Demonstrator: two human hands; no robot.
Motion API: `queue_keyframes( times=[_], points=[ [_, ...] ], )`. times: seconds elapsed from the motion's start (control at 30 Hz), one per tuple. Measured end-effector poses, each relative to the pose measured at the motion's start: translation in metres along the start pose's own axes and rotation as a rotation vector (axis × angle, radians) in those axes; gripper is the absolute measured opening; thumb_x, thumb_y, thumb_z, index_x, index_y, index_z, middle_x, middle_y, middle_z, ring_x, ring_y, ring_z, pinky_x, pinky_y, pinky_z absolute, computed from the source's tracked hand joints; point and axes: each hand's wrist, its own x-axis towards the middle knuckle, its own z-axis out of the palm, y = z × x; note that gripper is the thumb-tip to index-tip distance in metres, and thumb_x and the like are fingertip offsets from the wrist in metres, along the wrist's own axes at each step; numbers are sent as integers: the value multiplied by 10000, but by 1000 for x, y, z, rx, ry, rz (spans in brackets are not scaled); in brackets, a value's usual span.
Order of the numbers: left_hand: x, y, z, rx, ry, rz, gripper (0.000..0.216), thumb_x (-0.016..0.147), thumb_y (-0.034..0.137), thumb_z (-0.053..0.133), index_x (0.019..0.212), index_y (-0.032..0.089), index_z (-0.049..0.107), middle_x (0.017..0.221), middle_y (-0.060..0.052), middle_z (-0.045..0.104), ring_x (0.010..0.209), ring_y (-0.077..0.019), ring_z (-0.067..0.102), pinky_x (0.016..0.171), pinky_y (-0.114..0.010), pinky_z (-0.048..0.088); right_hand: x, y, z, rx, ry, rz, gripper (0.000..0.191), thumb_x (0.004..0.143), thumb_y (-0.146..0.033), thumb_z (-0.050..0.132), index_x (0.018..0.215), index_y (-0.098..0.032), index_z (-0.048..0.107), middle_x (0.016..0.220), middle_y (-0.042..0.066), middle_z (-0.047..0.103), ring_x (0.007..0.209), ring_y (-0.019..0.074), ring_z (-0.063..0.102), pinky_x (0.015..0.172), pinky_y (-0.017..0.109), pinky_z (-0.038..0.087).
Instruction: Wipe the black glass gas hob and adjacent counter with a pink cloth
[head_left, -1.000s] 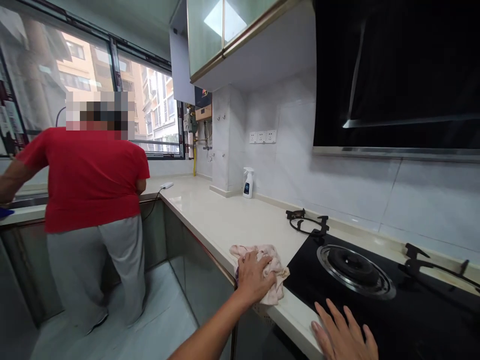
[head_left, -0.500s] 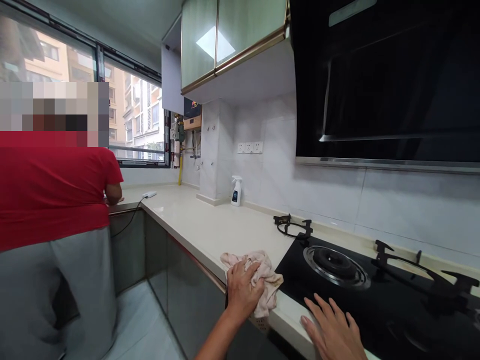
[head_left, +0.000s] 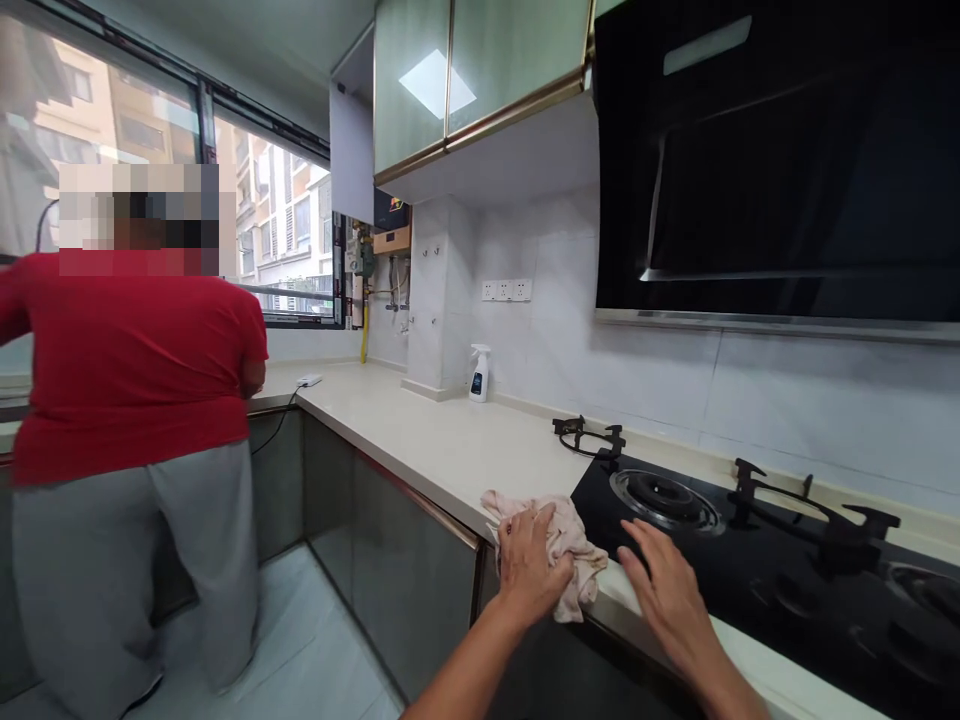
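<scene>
My left hand [head_left: 531, 568] presses down on a crumpled pale pink cloth [head_left: 581, 560], its fingers curled over the fabric. The cloth lies at the front edge of the counter, beside the left corner of the black gas hob [head_left: 720, 545], and part of it hangs over the edge. To the right, my right hand [head_left: 666, 580] is held with fingers stretched and apart, holding nothing. It is at the hob's front edge; whether it touches the surface I cannot tell.
Two black pan supports [head_left: 589, 440] sit off their burners behind the hob. A white spray bottle [head_left: 480, 374] stands by the wall. A person in a red shirt [head_left: 142, 370] leans at the counter on the left. A range hood [head_left: 780, 170] overhangs the hob.
The view has turned slightly to the left. My right hand has come closer to the cloth, with my left hand still on it. The person in red has shifted and raised an arm.
</scene>
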Motion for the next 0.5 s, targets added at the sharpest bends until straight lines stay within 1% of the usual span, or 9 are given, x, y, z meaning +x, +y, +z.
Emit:
queue_keyframes(
  times=[0.07,0.1,0.17,0.23,0.3,0.4,0.47,0.5],
  points=[
    [-4,-6,4,-38,6,14,747,841,375,618,1538,260,374,1474,-119,542,1360,-324,477,1183,-569,283,8,-22,3,-1,-41,-147,516,1018,-500,374,1393,-203,568,1485,127,506,1387,245,463,1154,443,383],
    [-5,-12,7,-55,4,34,771,849,388,613,1554,233,341,1497,-138,519,1377,-327,466,1187,-575,276,13,-33,8,-14,-90,-203,501,1014,-481,399,1406,-214,560,1511,119,485,1403,242,446,1159,431,380],
    [-8,-25,12,-71,-5,105,793,879,410,579,1579,190,279,1546,-176,461,1417,-328,434,1193,-577,271,20,-52,19,-49,-214,-260,489,1005,-451,436,1427,-229,546,1543,106,458,1429,245,417,1169,419,369],
    [-9,-43,15,-52,-24,185,788,908,398,541,1597,171,233,1581,-196,411,1451,-322,403,1201,-573,264,25,-67,30,-80,-332,-260,505,993,-432,475,1455,-232,515,1558,107,443,1442,254,401,1169,416,366],
    [-8,-61,12,-17,-71,221,848,890,416,576,1611,169,203,1594,-208,389,1462,-333,394,1208,-583,248,27,-79,39,-131,-398,-246,545,959,-405,550,1473,-235,483,1552,113,447,1436,269,405,1141,415,390],
    [1,-85,-3,35,-202,214,1029,782,556,710,1616,207,219,1608,-206,368,1475,-371,368,1213,-617,209,28,-96,46,-279,-389,-199,642,849,-359,705,1439,-222,494,1479,142,505,1382,323,450,1076,462,421],
    [10,-100,-17,92,-303,209,1120,678,638,781,1603,265,273,1633,-184,329,1503,-395,304,1210,-649,166,32,-108,52,-352,-377,-166,705,750,-348,803,1382,-185,536,1387,178,562,1296,369,512,1052,525,407],
    [14,-106,-24,134,-341,193,1158,625,646,816,1596,291,295,1648,-176,296,1517,-410,261,1205,-664,150,34,-114,57,-371,-374,-151,739,697,-346,845,1353,-163,557,1343,196,584,1254,389,535,1051,559,388]
  ],
)
